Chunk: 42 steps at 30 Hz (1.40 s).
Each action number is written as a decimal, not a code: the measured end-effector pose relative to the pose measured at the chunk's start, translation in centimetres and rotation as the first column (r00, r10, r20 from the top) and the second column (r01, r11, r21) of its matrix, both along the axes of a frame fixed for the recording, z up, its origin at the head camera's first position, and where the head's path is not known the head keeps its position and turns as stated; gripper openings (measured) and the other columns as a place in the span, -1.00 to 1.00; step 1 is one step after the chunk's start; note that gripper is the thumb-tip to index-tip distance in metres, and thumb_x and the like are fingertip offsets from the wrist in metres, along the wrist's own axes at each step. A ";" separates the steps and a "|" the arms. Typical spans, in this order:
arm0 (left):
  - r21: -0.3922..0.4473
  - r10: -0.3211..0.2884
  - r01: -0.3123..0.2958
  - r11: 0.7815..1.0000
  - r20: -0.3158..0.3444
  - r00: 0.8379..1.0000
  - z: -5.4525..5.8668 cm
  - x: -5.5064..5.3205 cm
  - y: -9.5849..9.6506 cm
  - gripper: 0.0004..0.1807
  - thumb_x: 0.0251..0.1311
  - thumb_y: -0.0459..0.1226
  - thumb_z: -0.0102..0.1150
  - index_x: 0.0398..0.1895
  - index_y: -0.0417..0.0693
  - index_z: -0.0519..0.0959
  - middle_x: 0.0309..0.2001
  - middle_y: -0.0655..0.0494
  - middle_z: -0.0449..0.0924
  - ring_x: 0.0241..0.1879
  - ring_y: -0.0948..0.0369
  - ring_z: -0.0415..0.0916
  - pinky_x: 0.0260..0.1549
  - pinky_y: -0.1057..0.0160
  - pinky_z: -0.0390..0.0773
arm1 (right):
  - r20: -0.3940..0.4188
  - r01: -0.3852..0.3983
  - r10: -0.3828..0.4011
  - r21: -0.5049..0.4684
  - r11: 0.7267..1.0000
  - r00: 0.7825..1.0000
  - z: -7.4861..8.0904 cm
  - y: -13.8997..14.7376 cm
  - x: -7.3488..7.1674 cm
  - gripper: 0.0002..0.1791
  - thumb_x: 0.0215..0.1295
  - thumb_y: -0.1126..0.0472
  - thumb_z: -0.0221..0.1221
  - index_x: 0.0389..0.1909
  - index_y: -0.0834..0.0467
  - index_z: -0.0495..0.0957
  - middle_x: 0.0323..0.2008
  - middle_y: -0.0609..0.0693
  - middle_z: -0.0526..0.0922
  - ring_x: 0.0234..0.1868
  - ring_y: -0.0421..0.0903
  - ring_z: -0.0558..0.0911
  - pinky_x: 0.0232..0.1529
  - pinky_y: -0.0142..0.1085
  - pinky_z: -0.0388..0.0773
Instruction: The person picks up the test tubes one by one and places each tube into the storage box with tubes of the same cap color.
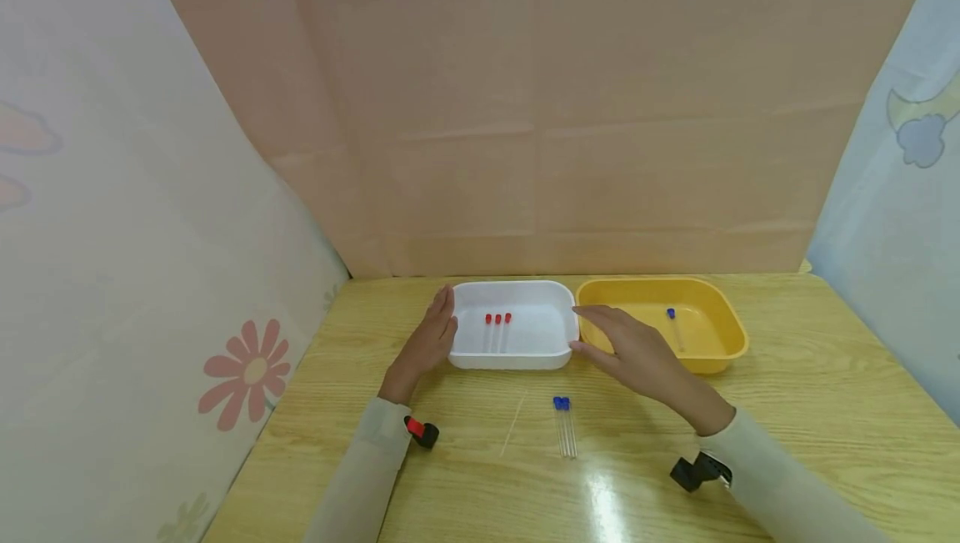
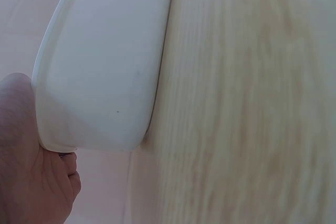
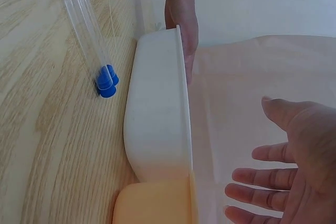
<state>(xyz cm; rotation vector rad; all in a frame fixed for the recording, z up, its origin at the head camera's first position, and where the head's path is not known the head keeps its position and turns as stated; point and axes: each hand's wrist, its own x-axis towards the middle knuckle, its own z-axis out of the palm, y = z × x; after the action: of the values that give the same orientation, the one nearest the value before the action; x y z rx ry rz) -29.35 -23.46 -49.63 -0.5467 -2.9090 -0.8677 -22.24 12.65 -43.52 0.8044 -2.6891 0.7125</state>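
A white tray (image 1: 525, 359) holds several clear tubes, the red-capped tubes (image 1: 498, 333), lying side by side. My left hand (image 1: 429, 343) lies against its left end, fingers straight along the rim. Over the seam between the white tray and a yellow tray (image 1: 720, 366) hovers my right hand (image 1: 630, 351), fingers spread and holding nothing; in the right wrist view its fingers stand apart from the rims. One blue-capped tube (image 1: 677, 328) lies in the yellow tray. In front, on the table, rest more blue-capped tubes (image 1: 566, 428) close together.
A thin pale line (image 1: 513, 424), perhaps a stick, shows on the wooden table (image 1: 465, 485) left of the loose tubes. Behind the trays rises a tan backdrop (image 1: 540, 151). Patterned cloth walls (image 1: 150, 276) stand at the left and right sides.
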 end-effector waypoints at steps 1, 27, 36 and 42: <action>0.006 -0.001 0.001 1.000 0.000 1.000 0.0 0.0 0.0 -0.36 0.64 -0.22 -0.37 0.60 -0.28 -0.24 0.64 -0.06 -0.37 0.60 0.08 -0.43 0.53 -0.01 -0.18 | -0.003 0.002 -0.002 -0.002 1.000 1.000 0.0 0.2 0.1 -0.34 0.41 -0.10 0.24 0.39 0.18 0.45 0.32 0.21 0.51 0.30 0.26 0.49 0.12 0.24 0.51; 0.028 -0.007 0.007 1.000 0.007 1.000 -0.1 -0.2 -0.1 -0.35 0.64 -0.21 -0.35 0.60 -0.31 -0.23 0.63 -0.07 -0.36 0.61 0.05 -0.42 0.52 -0.02 -0.16 | -0.012 0.019 -0.020 -0.032 0.999 1.000 -0.3 4.4 1.6 -0.39 0.49 -0.05 0.17 0.43 0.15 0.40 0.35 0.20 0.47 0.33 0.28 0.43 0.10 0.31 0.46; 0.028 -0.005 0.005 1.000 -0.005 1.000 -0.1 -0.5 0.0 -0.35 0.62 -0.24 -0.34 0.60 -0.31 -0.23 0.63 -0.10 -0.35 0.61 0.03 -0.40 0.52 -0.03 -0.13 | 0.009 0.034 -0.033 -0.061 0.998 0.999 -0.9 6.0 1.7 -0.41 0.49 -0.02 0.17 0.43 0.12 0.38 0.36 0.18 0.46 0.36 0.32 0.38 0.16 0.36 0.37; 0.023 -0.007 0.007 1.000 0.005 1.000 -0.4 -0.5 -0.1 -0.34 0.63 -0.21 -0.35 0.60 -0.30 -0.23 0.63 -0.09 -0.36 0.61 0.02 -0.40 0.52 -0.04 -0.13 | 0.003 0.057 -0.057 -0.068 0.996 0.998 -1.1 6.7 2.0 -0.42 0.49 0.01 0.18 0.43 0.13 0.39 0.35 0.21 0.46 0.35 0.41 0.35 0.12 0.41 0.36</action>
<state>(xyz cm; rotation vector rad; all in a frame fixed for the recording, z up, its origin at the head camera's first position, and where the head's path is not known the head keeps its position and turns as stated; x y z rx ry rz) -29.86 -23.58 -50.00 -0.5538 -2.8995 -0.9037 -20.22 19.40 -44.62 0.7082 -2.6612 0.7874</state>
